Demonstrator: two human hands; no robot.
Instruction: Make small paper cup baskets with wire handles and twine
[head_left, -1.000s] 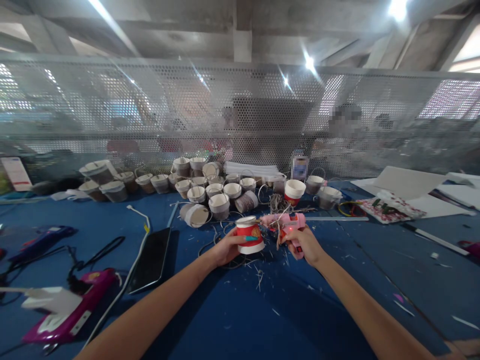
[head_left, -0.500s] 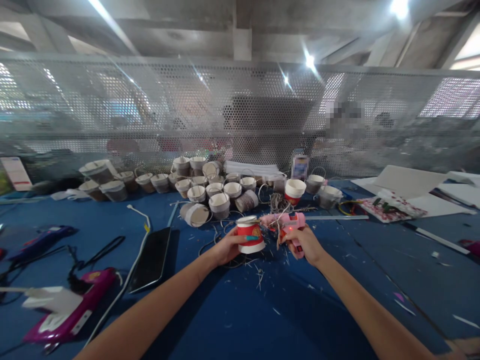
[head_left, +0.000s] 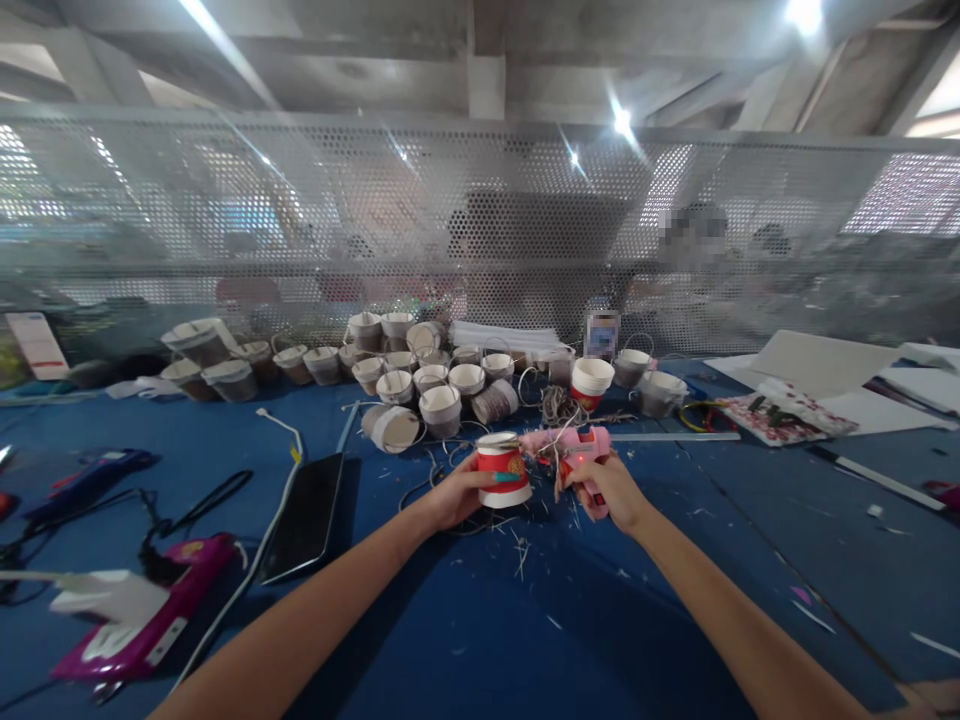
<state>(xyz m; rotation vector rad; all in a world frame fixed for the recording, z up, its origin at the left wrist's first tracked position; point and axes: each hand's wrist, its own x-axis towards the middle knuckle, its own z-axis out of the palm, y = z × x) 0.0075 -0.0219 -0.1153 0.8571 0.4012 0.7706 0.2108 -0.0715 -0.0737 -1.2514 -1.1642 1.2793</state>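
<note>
My left hand (head_left: 459, 492) is closed round the side of a red and white paper cup (head_left: 501, 465), held upside down with its wide rim toward the table. In my right hand (head_left: 611, 487) is a pink hot glue gun (head_left: 589, 450), its small light glowing red. The gun's nozzle points left and lies at the upper right edge of the cup; whether it touches is too small to tell. A clear glue stick (head_left: 675, 436) sticks out of the gun's back. Some thin brown twine (head_left: 557, 465) hangs by my right fingers.
Several twine-wrapped cups with wire handles (head_left: 439, 408) crowd the back of the blue table (head_left: 480, 640). Stacked red and white cups (head_left: 591, 380) stand beyond the gun. A phone (head_left: 306, 515), white cable and purple power strip (head_left: 161, 610) lie left; papers (head_left: 817, 365) lie right.
Everything has shifted very slightly in the picture with the head. Both hands keep the same hold on the cup and glue gun.
</note>
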